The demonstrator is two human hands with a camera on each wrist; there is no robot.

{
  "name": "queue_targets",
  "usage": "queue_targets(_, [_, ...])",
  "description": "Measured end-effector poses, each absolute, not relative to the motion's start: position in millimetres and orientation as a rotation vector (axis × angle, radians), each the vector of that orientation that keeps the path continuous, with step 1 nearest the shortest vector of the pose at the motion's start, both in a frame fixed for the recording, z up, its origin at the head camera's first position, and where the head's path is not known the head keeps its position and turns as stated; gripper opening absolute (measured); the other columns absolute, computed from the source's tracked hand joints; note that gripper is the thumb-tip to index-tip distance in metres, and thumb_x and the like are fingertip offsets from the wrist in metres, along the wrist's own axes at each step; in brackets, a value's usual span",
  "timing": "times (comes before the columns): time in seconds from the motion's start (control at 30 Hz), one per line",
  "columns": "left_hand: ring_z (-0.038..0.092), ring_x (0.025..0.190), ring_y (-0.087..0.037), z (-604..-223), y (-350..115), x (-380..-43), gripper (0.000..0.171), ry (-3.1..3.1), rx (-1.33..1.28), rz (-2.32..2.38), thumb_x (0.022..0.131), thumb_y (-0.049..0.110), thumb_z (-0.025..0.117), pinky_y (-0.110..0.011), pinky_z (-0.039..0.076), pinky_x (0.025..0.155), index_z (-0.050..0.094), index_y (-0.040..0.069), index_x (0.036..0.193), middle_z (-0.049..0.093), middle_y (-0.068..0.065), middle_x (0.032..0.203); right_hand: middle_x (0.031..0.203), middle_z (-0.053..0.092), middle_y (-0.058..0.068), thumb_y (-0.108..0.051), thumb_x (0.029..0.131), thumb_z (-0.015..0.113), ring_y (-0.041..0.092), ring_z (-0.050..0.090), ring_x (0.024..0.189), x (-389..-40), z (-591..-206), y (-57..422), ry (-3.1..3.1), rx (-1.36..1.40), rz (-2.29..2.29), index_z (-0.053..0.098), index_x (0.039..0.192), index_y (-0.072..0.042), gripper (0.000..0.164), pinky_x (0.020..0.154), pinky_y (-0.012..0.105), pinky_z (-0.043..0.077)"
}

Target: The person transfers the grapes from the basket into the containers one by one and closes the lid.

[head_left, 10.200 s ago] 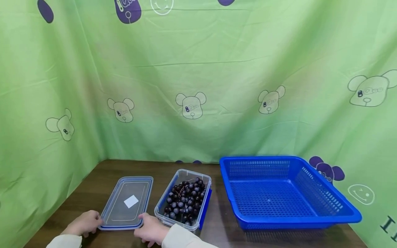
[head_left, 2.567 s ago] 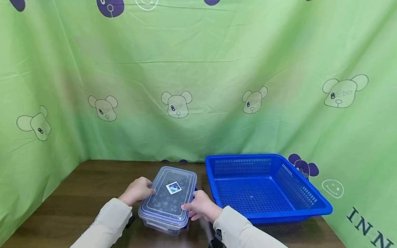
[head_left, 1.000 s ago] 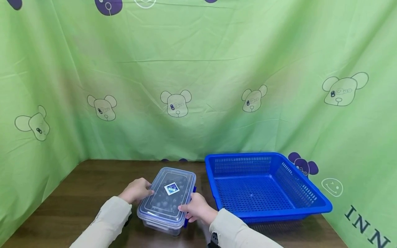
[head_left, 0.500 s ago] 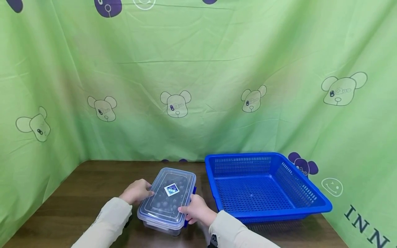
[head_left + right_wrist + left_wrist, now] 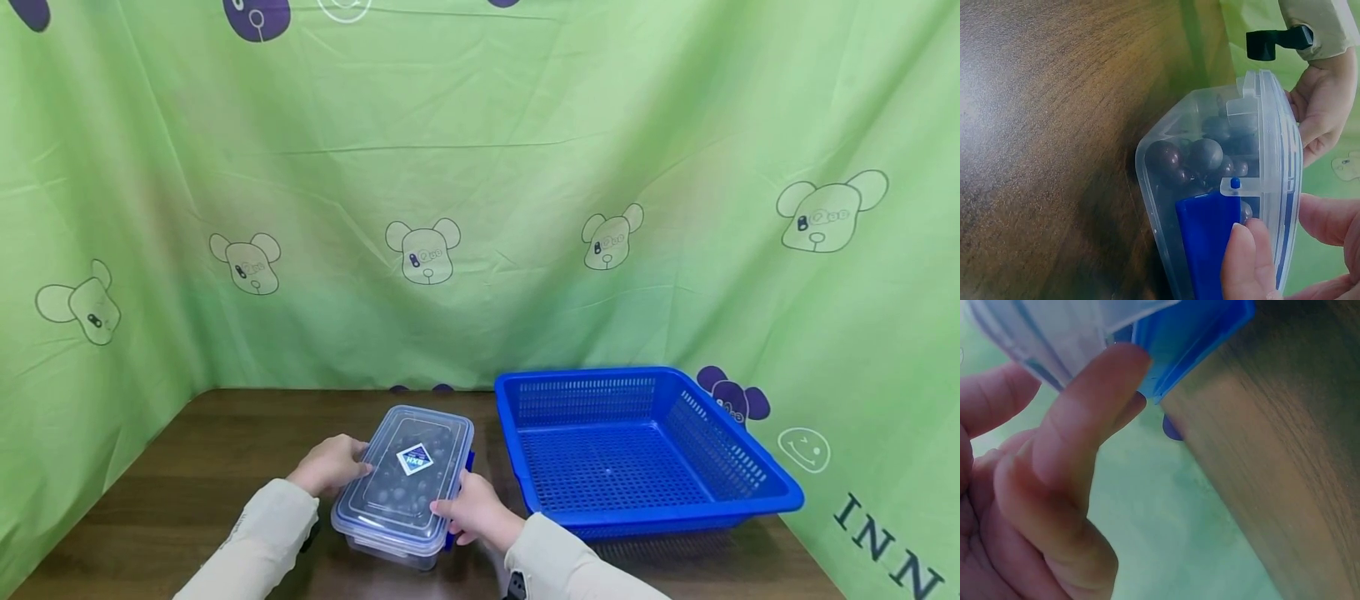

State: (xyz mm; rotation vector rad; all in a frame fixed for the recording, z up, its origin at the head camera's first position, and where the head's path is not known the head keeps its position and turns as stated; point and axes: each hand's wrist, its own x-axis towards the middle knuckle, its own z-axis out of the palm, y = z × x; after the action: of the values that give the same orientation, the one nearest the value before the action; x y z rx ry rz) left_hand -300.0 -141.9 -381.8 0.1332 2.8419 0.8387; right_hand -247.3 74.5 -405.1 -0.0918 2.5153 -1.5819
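Note:
A clear plastic food container point(image 5: 382, 550) stands on the table with its lid point(image 5: 405, 492) on top, a blue-and-white label on it. Dark grapes point(image 5: 1207, 155) show through its wall. My left hand point(image 5: 330, 465) holds the left long side, thumb at the lid's edge. In the left wrist view its index finger touches a blue latch point(image 5: 1191, 337) that angles outward. On the opposite side, my right hand point(image 5: 480, 508) grips the container, thumb on the lid's rim and fingertips against the other blue latch point(image 5: 1207, 240), which hangs down along the wall.
A large blue perforated basket point(image 5: 525, 479) sits to the right of the container, nothing inside it. The brown wooden table point(image 5: 187, 492) extends to the left. A green patterned curtain point(image 5: 322, 325) closes off the back and sides.
Ten seconds ago both hands held the lid on the table left of the uncovered container; now the lid covers the grapes. Over the last second the hands have stayed nearly still.

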Motion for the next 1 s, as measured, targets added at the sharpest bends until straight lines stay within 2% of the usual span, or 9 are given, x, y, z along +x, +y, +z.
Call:
queue_targets(0.13, [0.06, 0.057, -0.014, -382.2, -141.5, -300.4, 0.039, 2.834, 0.149, 0.827, 0.089, 0.012, 0.067, -0.03, 0.05, 0.05, 0.061, -0.005, 0.124, 0.065, -0.016, 0.103, 0.066, 0.051, 0.01, -0.001, 0.083, 0.069, 0.012, 0.048, 0.045, -248.0, -406.5, 74.6, 2.503, -0.106, -1.585, 0.032, 0.138, 0.011, 0.067, 0.039, 0.03, 0.048])
queue_targets(0.2, [0.061, 0.058, -0.014, -382.5, -141.6, -300.6, 0.04, 2.83, 0.147, 0.825, 0.089, 0.012, 0.067, -0.031, 0.051, 0.05, 0.061, -0.005, 0.124, 0.066, -0.016, 0.102, 0.067, 0.051, 0.011, -0.002, 0.084, 0.069, 0.013, 0.048, 0.046, -249.1, -406.2, 75.3, 2.505, -0.113, -1.554, 0.02, 0.144, 0.013, 0.079, 0.04, 0.032, 0.048])
queue_targets(0.4, [0.056, 0.05, -0.014, -380.1, -141.6, -300.1, 0.039, 2.822, 0.153, 0.824, 0.088, 0.011, 0.067, -0.03, 0.049, 0.048, 0.062, -0.005, 0.123, 0.066, -0.015, 0.097, 0.07, 0.052, 0.011, -0.01, 0.085, 0.07, 0.018, 0.052, 0.053, -254.3, -401.5, 79.3, 2.546, -0.152, -1.392, 0.021, 0.143, 0.017, 0.081, 0.046, 0.037, 0.051])
queue_targets(0.57, [0.051, 0.044, -0.014, -376.9, -142.2, -301.5, 0.038, 2.808, 0.151, 0.838, 0.089, 0.01, 0.066, -0.03, 0.048, 0.046, 0.061, -0.006, 0.123, 0.066, -0.016, 0.097, 0.067, 0.053, 0.011, -0.011, 0.083, 0.071, 0.017, 0.051, 0.053, -257.9, -400.0, 79.2, 2.565, -0.187, -1.36, 0.023, 0.142, 0.019, 0.081, 0.047, 0.038, 0.051])
queue_targets(0.77, [0.056, 0.05, -0.015, -380.7, -144.2, -303.2, 0.039, 2.852, 0.115, 0.876, 0.087, 0.011, 0.067, -0.03, 0.048, 0.049, 0.062, -0.005, 0.122, 0.066, -0.017, 0.105, 0.066, 0.052, 0.01, -0.011, 0.083, 0.07, 0.015, 0.048, 0.05, -259.2, -399.3, 76.3, 2.582, -0.204, -1.362, 0.024, 0.141, 0.02, 0.08, 0.042, 0.033, 0.049])
queue_targets(1.0, [0.059, 0.056, -0.014, -384.7, -143.2, -301.3, 0.037, 2.873, 0.096, 0.883, 0.086, 0.013, 0.067, -0.03, 0.046, 0.05, 0.065, -0.003, 0.12, 0.067, -0.017, 0.106, 0.066, 0.052, 0.012, -0.009, 0.081, 0.07, 0.016, 0.051, 0.047, -259.8, -401.7, 77.8, 2.537, -0.146, -1.37, 0.023, 0.142, 0.018, 0.082, 0.042, 0.031, 0.05])
